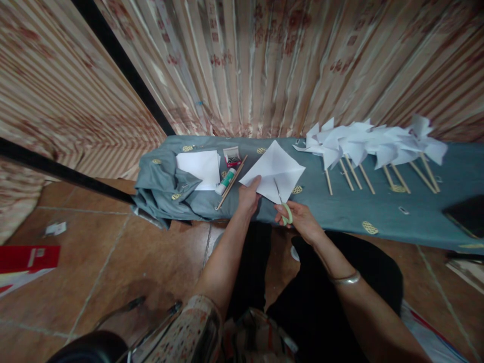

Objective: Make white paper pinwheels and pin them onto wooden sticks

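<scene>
A square white sheet of paper (278, 164) with creases is turned corner-up above the cloth. My left hand (249, 195) grips its lower left edge, thumb on top. In my right hand (300, 217) is a pair of scissors (286, 214) with light green handles. The scissors' blades lie at the paper's lower corner and point toward its centre. Left of the sheet are a glue stick (226, 181), thin wooden sticks (235, 176) and a small open box of pins (232, 156). Farther left rests a stack of white paper (204, 166), partly covered by a cloth fold.
Several white paper pinwheels (363, 141) on wooden sticks lie along the right of the cloth-covered bench (340, 206). A dark phone-like object (467, 214) sits at its right end. Patterned curtains (242, 65) hang behind, with dark poles (124, 65) at left.
</scene>
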`<state>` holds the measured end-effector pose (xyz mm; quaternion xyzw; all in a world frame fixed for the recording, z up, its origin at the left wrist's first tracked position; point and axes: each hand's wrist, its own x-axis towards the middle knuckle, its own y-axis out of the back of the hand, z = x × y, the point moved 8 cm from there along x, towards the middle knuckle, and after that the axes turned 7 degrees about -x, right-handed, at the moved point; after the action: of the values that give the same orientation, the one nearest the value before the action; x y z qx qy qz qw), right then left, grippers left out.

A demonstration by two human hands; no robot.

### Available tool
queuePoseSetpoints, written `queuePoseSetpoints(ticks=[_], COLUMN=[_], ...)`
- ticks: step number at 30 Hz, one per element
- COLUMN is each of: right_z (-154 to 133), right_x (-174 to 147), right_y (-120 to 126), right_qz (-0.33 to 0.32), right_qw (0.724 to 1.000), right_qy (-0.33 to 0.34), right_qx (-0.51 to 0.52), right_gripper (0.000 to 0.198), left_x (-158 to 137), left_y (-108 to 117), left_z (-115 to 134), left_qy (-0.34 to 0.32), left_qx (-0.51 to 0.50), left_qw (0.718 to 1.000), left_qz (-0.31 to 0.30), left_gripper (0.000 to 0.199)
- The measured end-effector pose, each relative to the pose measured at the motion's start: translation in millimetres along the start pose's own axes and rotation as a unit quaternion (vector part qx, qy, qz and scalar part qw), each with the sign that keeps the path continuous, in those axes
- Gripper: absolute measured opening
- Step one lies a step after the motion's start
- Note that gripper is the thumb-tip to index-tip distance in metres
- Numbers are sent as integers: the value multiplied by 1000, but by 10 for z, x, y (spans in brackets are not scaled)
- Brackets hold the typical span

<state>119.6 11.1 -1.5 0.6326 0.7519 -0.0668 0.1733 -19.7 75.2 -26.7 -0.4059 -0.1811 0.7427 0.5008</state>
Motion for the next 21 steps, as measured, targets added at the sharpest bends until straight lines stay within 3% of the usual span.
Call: queuePoseSetpoints(ticks=[21], right_z=[7], right_x=[10], right_y=[-5], right_qz=[5], right_qw=[1000], right_qy=[9], right_qx=[0], right_gripper=[52], left_x=[11], left_y=[9], left_z=[-1], left_qy=[-8], left_qx=[-6], left_qw=[1000], left_qz=[-2], left_gripper=[20])
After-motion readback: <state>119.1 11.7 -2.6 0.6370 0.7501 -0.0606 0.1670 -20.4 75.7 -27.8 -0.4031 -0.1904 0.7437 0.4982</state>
